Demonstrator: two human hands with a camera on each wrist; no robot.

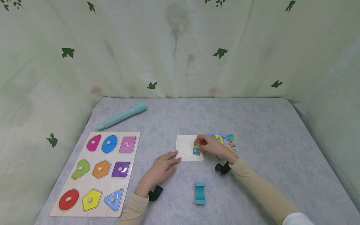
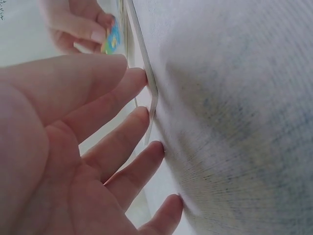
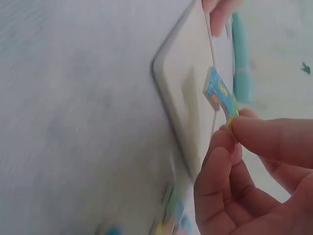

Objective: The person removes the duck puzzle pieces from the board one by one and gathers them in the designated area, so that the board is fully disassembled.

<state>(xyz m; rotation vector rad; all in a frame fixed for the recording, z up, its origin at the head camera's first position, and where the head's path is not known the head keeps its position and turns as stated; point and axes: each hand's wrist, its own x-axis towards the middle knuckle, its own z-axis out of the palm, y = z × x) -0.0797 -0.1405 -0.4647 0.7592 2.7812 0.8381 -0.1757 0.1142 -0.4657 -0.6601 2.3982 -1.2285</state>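
Note:
A small blue, green and yellow jigsaw piece (image 3: 219,92) is pinched between the thumb and fingers of my right hand (image 1: 209,145), above the right part of a pale square puzzle frame (image 1: 184,147). My left hand (image 1: 163,165) has its fingers extended; the fingertips touch the frame's near left corner and the cloth beside it, as the left wrist view shows. Colourful puzzle pieces (image 1: 230,143) lie just right of the frame, partly hidden behind my right hand and wrist.
A wooden shape board (image 1: 105,157) with knobbed pieces lies at the left. Behind it is a teal pen-shaped object (image 1: 122,116). A teal bracket-like block (image 1: 200,193) sits near the front, between the forearms. A leaf-patterned curtain (image 1: 180,50) stands behind the table.

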